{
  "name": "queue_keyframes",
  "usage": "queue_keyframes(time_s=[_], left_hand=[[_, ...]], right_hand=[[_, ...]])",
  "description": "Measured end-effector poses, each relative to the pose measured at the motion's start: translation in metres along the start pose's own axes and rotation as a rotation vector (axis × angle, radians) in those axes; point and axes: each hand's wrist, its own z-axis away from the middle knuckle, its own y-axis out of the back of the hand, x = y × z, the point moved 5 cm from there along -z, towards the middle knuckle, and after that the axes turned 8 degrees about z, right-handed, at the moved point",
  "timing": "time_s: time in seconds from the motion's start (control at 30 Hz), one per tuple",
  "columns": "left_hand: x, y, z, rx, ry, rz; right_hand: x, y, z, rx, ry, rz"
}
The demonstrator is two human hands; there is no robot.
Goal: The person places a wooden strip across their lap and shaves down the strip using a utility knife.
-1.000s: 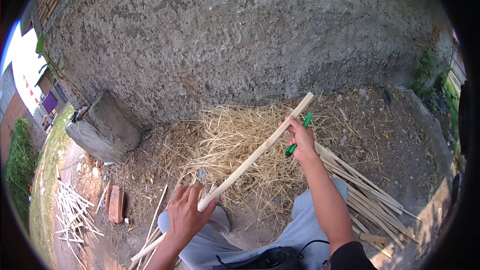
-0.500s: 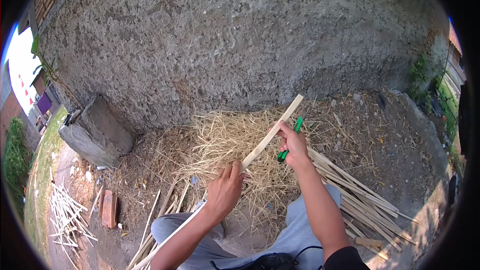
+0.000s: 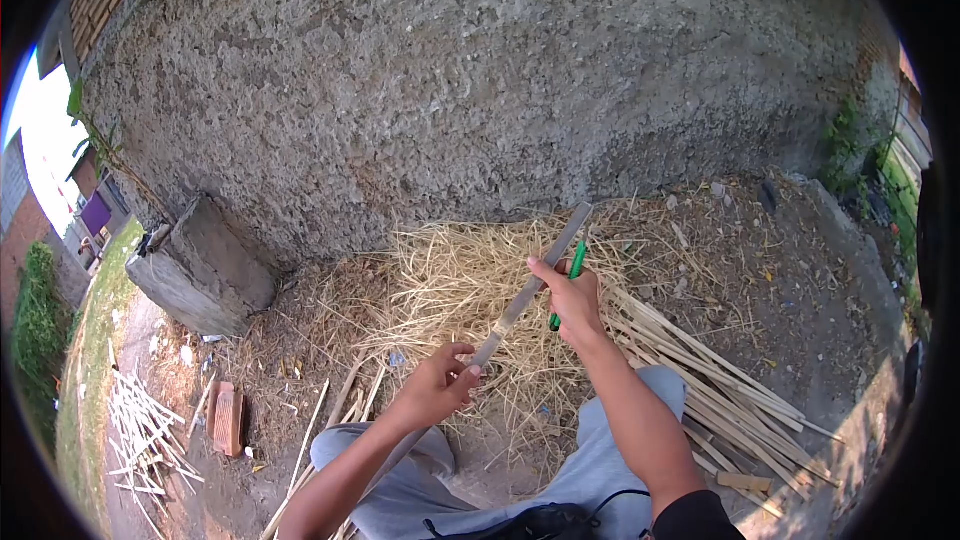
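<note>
A bamboo strip (image 3: 530,289) slants across the middle, its greyish face up, with a pale band low along it. My left hand (image 3: 437,387) pinches its lower end loosely, the thumb against it and the fingers slightly apart. Farther up, my right hand (image 3: 574,302) is closed, thumb over the strip. That same hand also grips a green-handled cutter (image 3: 577,260); its blade is hard to make out. Below both hands lies a heap of thin bamboo shavings (image 3: 450,270).
Long split strips (image 3: 720,380) lie to the right, and more strips (image 3: 305,440) beside my left leg. Farther left are a pile of short pale sticks (image 3: 145,435) and a reddish brick (image 3: 228,420). A concrete block (image 3: 205,270) stands against the rough wall (image 3: 480,80).
The strip has been turned over, from a pale face to a greyish one, and its upper end sits slightly lower. My left hand's fingers have loosened; the green cutter points more upright.
</note>
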Motion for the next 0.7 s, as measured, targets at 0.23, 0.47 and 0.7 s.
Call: queue_keyframes(time_s=[0.23, 0.47, 0.7], left_hand=[[0.02, -0.01, -0.029, 0.079, -0.145, -0.027], [0.007, -0.008, -0.033, -0.114, 0.074, 0.381], [-0.02, -0.016, -0.021, -0.121, 0.058, 0.476]], right_hand=[[0.001, -0.01, 0.006, -0.066, -0.014, 0.029], [0.008, -0.018, 0.007, -0.291, -0.081, 0.095], [0.02, -0.026, 0.011, -0.32, -0.108, 0.155]])
